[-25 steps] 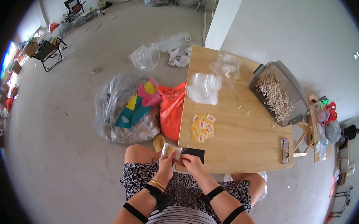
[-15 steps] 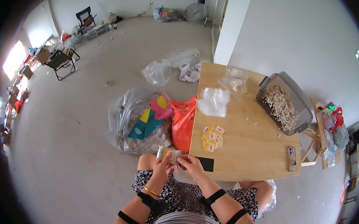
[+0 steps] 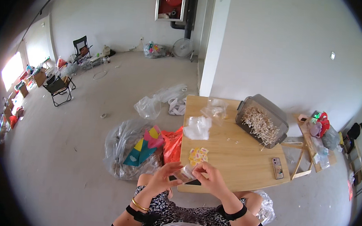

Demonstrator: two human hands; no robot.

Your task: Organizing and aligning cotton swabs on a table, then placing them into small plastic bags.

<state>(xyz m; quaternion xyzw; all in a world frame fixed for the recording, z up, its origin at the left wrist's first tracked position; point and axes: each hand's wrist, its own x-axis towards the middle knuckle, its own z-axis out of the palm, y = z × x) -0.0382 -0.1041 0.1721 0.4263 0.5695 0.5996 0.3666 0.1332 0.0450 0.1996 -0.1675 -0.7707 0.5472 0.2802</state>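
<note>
My left hand (image 3: 164, 176) and my right hand (image 3: 209, 178) meet at the near edge of a wooden table (image 3: 244, 157). Together they pinch a small clear plastic bag (image 3: 185, 173) held between the fingertips. A flat black item (image 3: 192, 182) lies on the table edge just under the bag. A little pile of yellow and white packets (image 3: 198, 155) sits on the table right beyond my hands. Further back lie a bunch of clear bags (image 3: 197, 127) and another crumpled clear bag (image 3: 215, 110).
A grey bin of pale wooden sticks (image 3: 261, 122) stands at the table's far right. A phone (image 3: 277, 168) lies near the right edge. On the floor to the left are a big clear sack with coloured pieces (image 3: 137, 149) and an orange bag (image 3: 172, 144). A small side stand with clutter (image 3: 317, 134) is at right.
The view has tilted upward, showing more of the room. My hands stay together on the small clear bag, now over the table's near edge.
</note>
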